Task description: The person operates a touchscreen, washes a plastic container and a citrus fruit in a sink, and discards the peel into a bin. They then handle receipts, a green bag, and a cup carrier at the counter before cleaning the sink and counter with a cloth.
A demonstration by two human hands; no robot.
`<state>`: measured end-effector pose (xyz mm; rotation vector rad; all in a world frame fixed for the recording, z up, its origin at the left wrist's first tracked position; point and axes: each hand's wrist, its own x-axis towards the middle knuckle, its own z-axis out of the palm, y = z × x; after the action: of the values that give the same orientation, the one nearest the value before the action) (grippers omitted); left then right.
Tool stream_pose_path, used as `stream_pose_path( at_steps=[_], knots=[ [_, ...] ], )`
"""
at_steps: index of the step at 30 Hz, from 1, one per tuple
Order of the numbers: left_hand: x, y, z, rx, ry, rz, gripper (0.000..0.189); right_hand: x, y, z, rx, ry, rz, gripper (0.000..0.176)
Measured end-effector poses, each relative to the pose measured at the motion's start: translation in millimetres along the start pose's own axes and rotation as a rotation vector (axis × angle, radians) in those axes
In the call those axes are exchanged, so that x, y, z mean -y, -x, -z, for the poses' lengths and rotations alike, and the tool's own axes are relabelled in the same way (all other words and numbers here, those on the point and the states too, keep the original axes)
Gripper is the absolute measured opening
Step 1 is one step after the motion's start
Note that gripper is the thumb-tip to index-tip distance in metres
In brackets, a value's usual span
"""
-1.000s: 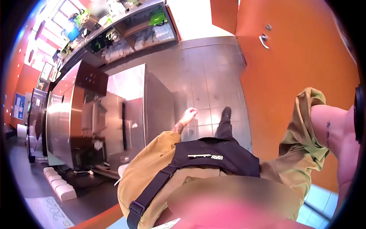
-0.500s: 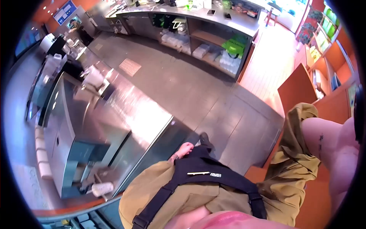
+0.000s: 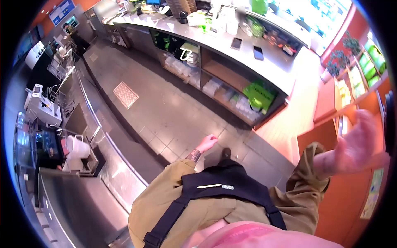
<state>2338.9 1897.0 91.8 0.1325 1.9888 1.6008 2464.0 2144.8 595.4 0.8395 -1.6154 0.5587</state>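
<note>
My left hand hangs low in front of me, above the tiled floor, with its fingers curled in and nothing visible in them. It is to the right of the steel counter and apart from it. My right hand is raised close to the camera at the right, in front of the orange wall. Motion blurs its fingers, and I make out no object in it. A white pitcher stands on the left counter.
Ahead, a long counter holds two phones, with a green bag and white containers on its shelves. A floor grate lies in the aisle. Another person stands at the far left. An orange cabinet borders the right.
The view has moved forward along the aisle, so the far counter is closer. My left hand has swung forward. My right hand has come down from the right edge into fuller view.
</note>
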Motion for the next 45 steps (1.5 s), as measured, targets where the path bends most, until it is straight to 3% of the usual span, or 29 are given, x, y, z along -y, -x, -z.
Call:
stream_pose_path(
  at_steps=[2, 4, 5, 6, 7, 10, 11, 12, 13, 16, 17, 20, 21, 25, 27, 28, 29, 32, 33, 35, 38, 39, 41, 42, 43, 44, 45],
  knots=[
    [-13.4, -52.6, 40.3, -0.013, 0.166, 0.008, 0.022, -70.5, 57.6, -43.5, 0.261, 0.064, -0.412, 0.034],
    [7.3, -87.7, 89.3, -0.049, 0.361, 0.045, 0.02, -136.9, 129.9, -113.2, 0.37, -0.11, -1.004, 0.028],
    [25.1, -99.5, 116.4, -0.098, 0.462, 0.121, 0.02, -187.1, 203.1, -143.1, 0.428, -0.227, -1.107, 0.026],
    [70.4, -109.5, 145.0, -0.175, 0.404, 0.217, 0.022, -216.3, 248.1, -181.7, 0.665, 0.064, -0.816, 0.025],
    [121.8, -109.4, 165.1, -0.306, 0.555, 0.183, 0.021, -230.6, 278.6, -222.4, 0.849, 0.078, -1.238, 0.03],
    [170.4, -60.2, 235.9, -0.52, 0.393, 0.587, 0.02, -255.4, 372.0, -364.4, 1.003, -0.258, -1.459, 0.035],
    [170.0, -47.7, 258.0, -0.544, 0.378, 0.678, 0.021, -257.7, 351.9, -417.3, 1.22, -0.356, -1.417, 0.035],
    [166.7, -34.7, 275.7, -0.569, 0.371, 0.765, 0.021, -256.3, 344.8, -468.1, 1.154, -0.577, -1.28, 0.036],
    [162.1, -30.7, 293.8, -0.578, 0.379, 0.819, 0.021, -260.1, 324.3, -522.2, 1.198, -0.685, -1.032, 0.038],
    [157.9, -42.0, 341.6, -0.579, 0.406, 0.926, 0.021, -282.8, 237.2, -656.1, 1.186, -0.907, -0.552, 0.037],
    [160.2, -53.4, 355.8, -0.564, 0.412, 0.951, 0.021, -293.5, 199.4, -684.9, 1.251, -0.888, -0.539, 0.037],
    [172.0, -92.8, 409.7, -0.488, 0.402, 0.991, 0.022, -338.0, 172.8, -774.0, 1.187, -0.812, -0.462, 0.035],
    [175.7, -110.0, 433.0, -0.444, 0.385, 0.992, 0.023, -351.8, 168.8, -799.1, 1.155, -0.794, -0.466, 0.035],
    [184.9, -208.6, 554.7, -0.183, 0.191, 0.939, 0.024, -402.9, 174.8, -840.4, 1.238, -0.594, -0.802, 0.032],
    [194.8, -292.6, 640.5, -0.068, -0.038, 0.791, 0.025, -422.9, 190.7, -845.6, 1.265, -0.549, -0.952, 0.033],
    [187.3, -341.0, 679.4, -0.09, -0.143, 0.653, 0.026, -433.6, 184.4, -848.4, 1.337, -0.538, -1.052, 0.032],
    [178.0, -385.7, 703.7, -0.472, -0.27, 0.336, 0.022, -439.4, 180.3, -848.8, 1.281, -0.498, -1.164, 0.032],
    [68.5, -512.7, 819.2, -0.406, 0.414, 0.316, 0.012, -459.3, 202.2, -860.4, 1.279, -0.329, -1.175, 0.034],
    [4.2, -542.6, 839.4, -0.517, 0.282, 0.348, 0.011, -468.5, 207.9, -870.0, 1.261, -0.265, -1.158, 0.034],
    [-38.4, -597.3, 889.5, -0.485, 0.291, 0.275, 0.012, -491.6, 204.3, -892.5, 1.234, -0.179, -1.218, 0.041],
    [-39.7, -661.6, 943.2, -0.564, 0.288, 0.152, 0.01, -534.4, 200.7, -935.7, 1.014, -0.082, -1.338, 0.049],
    [-32.0, -667.9, 950.5, -0.581, 0.281, 0.151, 0.007, -545.6, 201.0, -945.9, 1.045, 0.039, -1.321, 0.052],
    [15.3, -666.4, 991.1, -0.135, 0.451, 0.25, 0.01, -575.1, 190.4, -961.9, 1.1, 0.049, -1.363, 0.055],
    [25.2, -660.2, 988.2, -0.053, 0.499, 0.297, 0.019, -584.5, 213.6, -969.5, 1.072, -0.059, -1.409, 0.057],
    [26.3, -662.8, 970.3, -0.158, 0.309, 0.214, 0.019, -599.1, 211.2, -977.0, 1.092, -0.034, -1.396, 0.057],
    [37.8, -636.9, 972.5, -0.167, 0.101, 0.569, 0.017, -605.6, 209.1, -984.2, 1.112, -0.013, -1.397, 0.056],
    [35.8, -623.4, 969.0, -0.186, 0.023, 0.754, 0.016, -612.1, 204.9, -989.9, 1.14, 0.006, -1.399, 0.056]
  ],
)
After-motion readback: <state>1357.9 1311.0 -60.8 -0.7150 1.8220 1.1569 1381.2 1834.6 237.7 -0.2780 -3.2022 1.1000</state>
